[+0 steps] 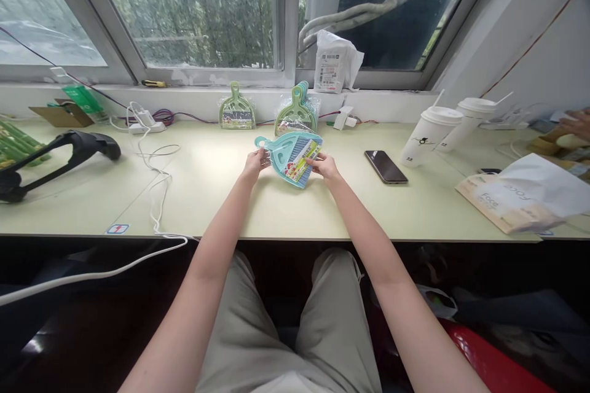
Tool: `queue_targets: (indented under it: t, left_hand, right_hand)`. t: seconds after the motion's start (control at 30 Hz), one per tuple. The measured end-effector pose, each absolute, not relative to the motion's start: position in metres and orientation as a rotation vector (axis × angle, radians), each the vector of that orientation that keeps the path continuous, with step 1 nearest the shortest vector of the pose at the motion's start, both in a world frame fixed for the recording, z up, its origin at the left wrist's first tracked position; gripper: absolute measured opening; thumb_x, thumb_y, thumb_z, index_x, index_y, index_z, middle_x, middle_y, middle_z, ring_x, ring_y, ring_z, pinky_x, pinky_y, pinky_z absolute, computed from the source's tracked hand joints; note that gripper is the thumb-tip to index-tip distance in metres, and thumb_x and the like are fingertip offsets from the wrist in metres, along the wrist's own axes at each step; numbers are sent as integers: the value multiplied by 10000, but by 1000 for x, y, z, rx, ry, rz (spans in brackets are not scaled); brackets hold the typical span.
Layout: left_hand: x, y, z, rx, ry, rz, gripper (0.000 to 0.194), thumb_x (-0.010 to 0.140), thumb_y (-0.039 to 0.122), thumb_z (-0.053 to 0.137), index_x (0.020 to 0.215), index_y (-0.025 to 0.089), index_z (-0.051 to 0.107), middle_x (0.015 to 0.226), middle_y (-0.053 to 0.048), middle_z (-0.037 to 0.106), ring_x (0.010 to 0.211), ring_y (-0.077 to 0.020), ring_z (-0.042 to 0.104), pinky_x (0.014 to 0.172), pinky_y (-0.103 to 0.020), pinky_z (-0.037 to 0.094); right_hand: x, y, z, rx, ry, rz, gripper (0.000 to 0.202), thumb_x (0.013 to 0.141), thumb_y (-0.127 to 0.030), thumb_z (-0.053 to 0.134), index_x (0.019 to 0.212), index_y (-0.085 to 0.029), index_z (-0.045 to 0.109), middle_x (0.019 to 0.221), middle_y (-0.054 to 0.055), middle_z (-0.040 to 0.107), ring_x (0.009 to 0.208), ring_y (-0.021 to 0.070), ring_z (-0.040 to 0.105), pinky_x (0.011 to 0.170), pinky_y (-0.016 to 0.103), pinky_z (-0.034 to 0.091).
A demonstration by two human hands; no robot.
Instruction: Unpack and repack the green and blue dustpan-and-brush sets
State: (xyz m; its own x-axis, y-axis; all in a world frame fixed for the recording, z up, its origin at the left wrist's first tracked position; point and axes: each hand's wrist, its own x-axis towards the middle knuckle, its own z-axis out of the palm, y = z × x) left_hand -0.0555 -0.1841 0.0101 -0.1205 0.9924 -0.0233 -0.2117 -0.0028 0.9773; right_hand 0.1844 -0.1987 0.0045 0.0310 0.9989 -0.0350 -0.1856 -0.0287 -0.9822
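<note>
I hold a teal mini dustpan-and-brush set (289, 156) with a colourful label just above the pale green desk (221, 196). My left hand (256, 161) grips its handle end at the left. My right hand (325, 166) pinches its right edge by the label. Behind it, against the wall, stands a green dustpan set in clear wrap (236, 112), and to its right a stack of several more green and teal sets (297, 110).
A black phone (386, 167) lies right of my hands, with two white lidded cups (431, 133) and a paper bag (516, 196) beyond. A white cable (154, 166) and power strip (146, 127) lie at left, near a black tool (55, 156). Another person's hand (576, 124) shows at far right.
</note>
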Motion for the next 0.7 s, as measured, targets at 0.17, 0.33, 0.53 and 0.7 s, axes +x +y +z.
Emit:
queue_targets:
  t: [0.17,0.33,0.53,0.7]
  left_hand:
    - [-70,-191,21,1282,1371,1650,495,845,533,594,1204,192,608,1209,-108,656,1079,-199,622,859,-294,497]
    - [-71,-194,28,1622,1420,1460,382,697,441,747,935,142,743,906,-110,738,911,-237,673,852,-319,496]
    - [-96,-194,29,1345,1858,1650,181,807,293,615,909,165,693,928,-87,730,953,-212,659,965,-365,459]
    - [-128,-211,35,972,2458,1621,598,792,187,623,1354,140,424,1423,-219,465,1382,-320,359,1088,-555,303]
  right_hand:
    - [190,-201,8,-1106,-1129,1255,460,450,-287,922,827,-184,678,800,23,734,767,177,677,731,318,555]
    - [184,-212,15,-1105,-1331,1330,434,496,-264,900,868,-172,695,744,24,729,648,145,642,551,240,496]
    - [194,-211,21,-1223,-1122,1255,363,536,-142,875,831,-159,665,733,17,717,614,119,618,554,224,474]
    - [203,-209,16,-1241,-757,1215,262,658,-79,781,834,-174,610,776,6,713,641,109,642,589,216,508]
